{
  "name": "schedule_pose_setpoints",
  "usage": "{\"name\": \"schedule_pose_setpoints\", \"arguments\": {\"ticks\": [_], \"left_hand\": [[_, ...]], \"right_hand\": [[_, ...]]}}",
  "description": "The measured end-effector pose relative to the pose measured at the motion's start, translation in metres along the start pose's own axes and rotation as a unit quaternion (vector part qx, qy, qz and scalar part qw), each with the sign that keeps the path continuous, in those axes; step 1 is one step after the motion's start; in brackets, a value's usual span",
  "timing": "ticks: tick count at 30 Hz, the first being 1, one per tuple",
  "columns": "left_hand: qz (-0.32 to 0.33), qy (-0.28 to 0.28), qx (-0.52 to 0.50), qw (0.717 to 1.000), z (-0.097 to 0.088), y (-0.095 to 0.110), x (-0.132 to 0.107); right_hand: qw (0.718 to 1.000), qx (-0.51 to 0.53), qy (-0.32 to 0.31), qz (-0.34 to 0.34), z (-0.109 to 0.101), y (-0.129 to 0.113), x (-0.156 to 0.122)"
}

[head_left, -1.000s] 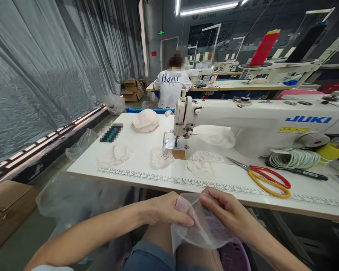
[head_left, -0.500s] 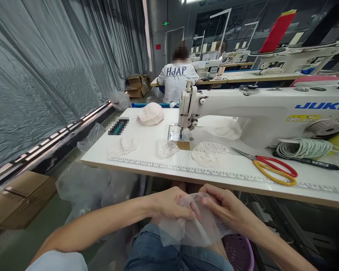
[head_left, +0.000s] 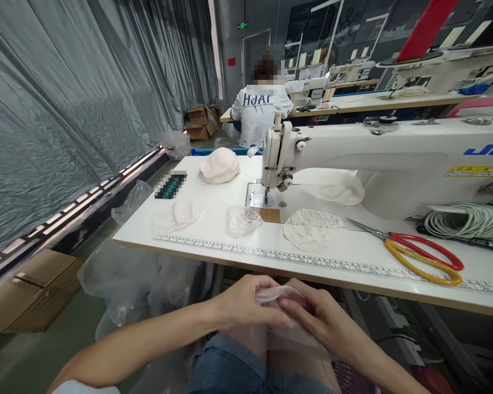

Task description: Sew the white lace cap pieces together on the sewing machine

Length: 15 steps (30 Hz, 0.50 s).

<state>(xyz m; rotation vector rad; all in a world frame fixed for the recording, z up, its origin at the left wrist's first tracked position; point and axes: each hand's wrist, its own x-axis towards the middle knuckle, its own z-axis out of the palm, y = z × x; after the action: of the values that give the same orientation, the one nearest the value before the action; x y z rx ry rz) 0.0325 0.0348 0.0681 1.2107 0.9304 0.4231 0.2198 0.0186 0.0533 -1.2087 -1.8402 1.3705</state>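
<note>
Over my lap, below the table edge, both hands hold a thin translucent plastic bag (head_left: pixel 296 335). My left hand (head_left: pixel 250 303) grips its upper left side, with the thumb across the front. My right hand (head_left: pixel 316 309) is closed on the upper right side, fingers partly inside the bunched opening. What the bag may contain cannot be made out. On the table before me lie three white lace pieces: a left one (head_left: pixel 181 216), a small middle one (head_left: pixel 242 220) and a larger right one (head_left: pixel 312 230).
A white sewing machine (head_left: pixel 328 148) stands on the table (head_left: pixel 213 249). Scissors (head_left: pixel 423 254) and coiled cord (head_left: pixel 462 221) lie at right. Pale fabric cups (head_left: pixel 219 165) sit at back left. Plastic bags (head_left: pixel 135 279) and a cardboard box (head_left: pixel 28 290) are on the floor; a person (head_left: pixel 265 104) sits ahead.
The bag, earlier spread out across my lap, is now more bunched between my hands. My right hand has moved slightly lower and inward. The view has shifted slightly left.
</note>
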Motion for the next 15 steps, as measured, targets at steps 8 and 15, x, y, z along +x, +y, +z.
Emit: {"name": "schedule_pose_setpoints", "arguments": {"ticks": [8, 15], "left_hand": [[0.024, 0.095, -0.091, 0.991, -0.005, -0.014, -0.009], [-0.016, -0.024, -0.155, 0.987, -0.007, -0.010, -0.006]], "right_hand": [[0.998, 0.034, -0.046, 0.030, -0.019, 0.003, -0.006], [0.999, 0.004, -0.029, 0.030, -0.007, -0.003, -0.008]]}}
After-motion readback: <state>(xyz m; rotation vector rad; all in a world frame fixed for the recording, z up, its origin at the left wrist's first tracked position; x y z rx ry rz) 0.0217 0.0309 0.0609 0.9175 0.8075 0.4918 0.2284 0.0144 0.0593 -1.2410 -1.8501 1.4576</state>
